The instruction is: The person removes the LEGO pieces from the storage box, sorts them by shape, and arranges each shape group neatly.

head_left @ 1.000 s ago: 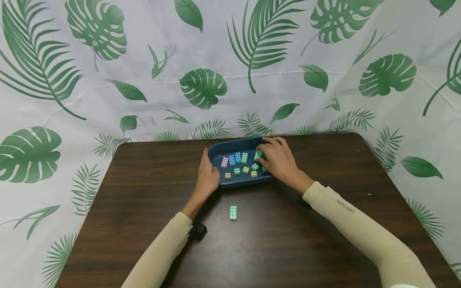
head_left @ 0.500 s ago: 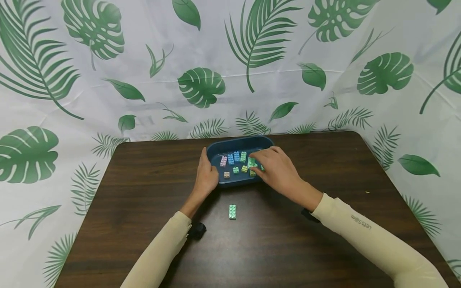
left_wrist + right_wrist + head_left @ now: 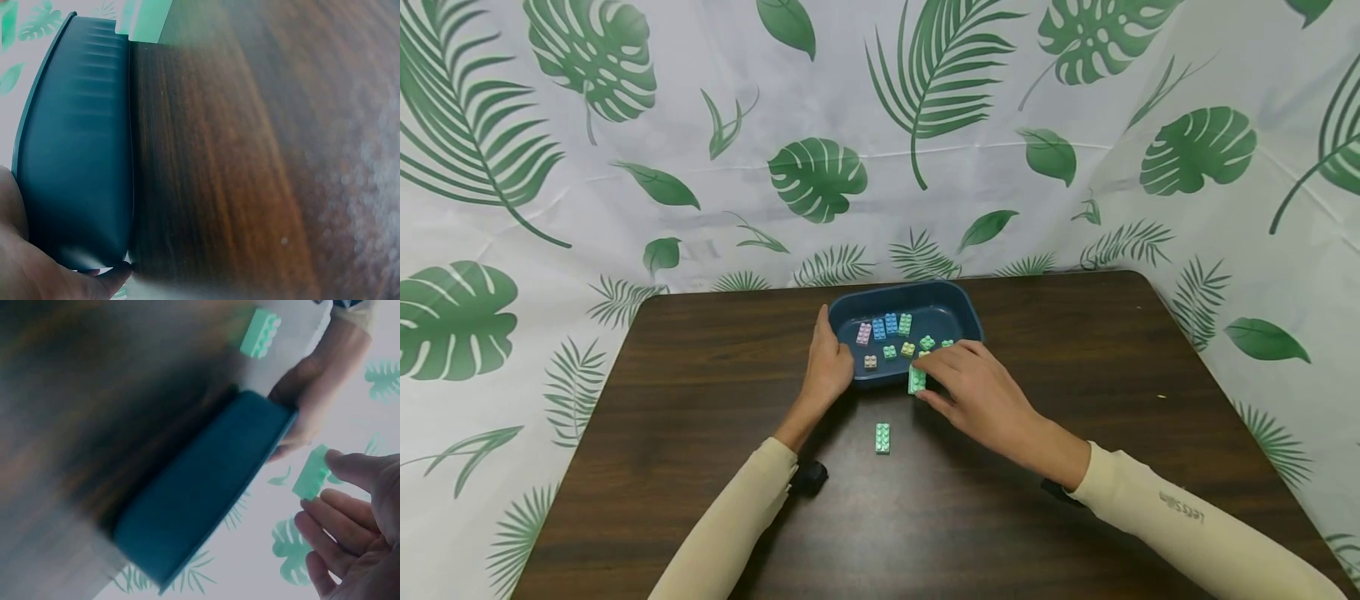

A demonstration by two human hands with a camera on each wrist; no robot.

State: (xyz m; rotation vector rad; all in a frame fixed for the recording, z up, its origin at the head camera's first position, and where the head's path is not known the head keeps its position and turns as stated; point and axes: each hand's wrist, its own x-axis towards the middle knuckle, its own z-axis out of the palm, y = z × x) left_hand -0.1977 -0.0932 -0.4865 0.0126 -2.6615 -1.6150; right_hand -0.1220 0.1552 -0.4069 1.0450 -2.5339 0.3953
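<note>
The blue tray point(image 3: 951, 318) stands near the back of the table, with several small toy bricks inside, pink, blue, green, yellow and peach. My left hand point(image 3: 828, 363) holds the tray's left end, its thumb at the near corner in the left wrist view. My right hand point(image 3: 983, 398) pinches a long green toy brick point(image 3: 917, 380) between thumb and fingertips, just in front of the tray's near wall. The right wrist view shows that brick point(image 3: 310, 472) off the table. Another long green brick point(image 3: 882, 438) lies on the table nearer me.
The dark wooden table point(image 3: 700, 492) extends around the tray. A leaf-printed white cloth point(image 3: 730, 217) hangs behind and at both sides. On the right of the table lies a tiny yellow speck point(image 3: 1161, 396).
My right hand has lifted a long green brick from the tray's right side and carried it left and toward me, past the near rim. My left hand stays at the tray.
</note>
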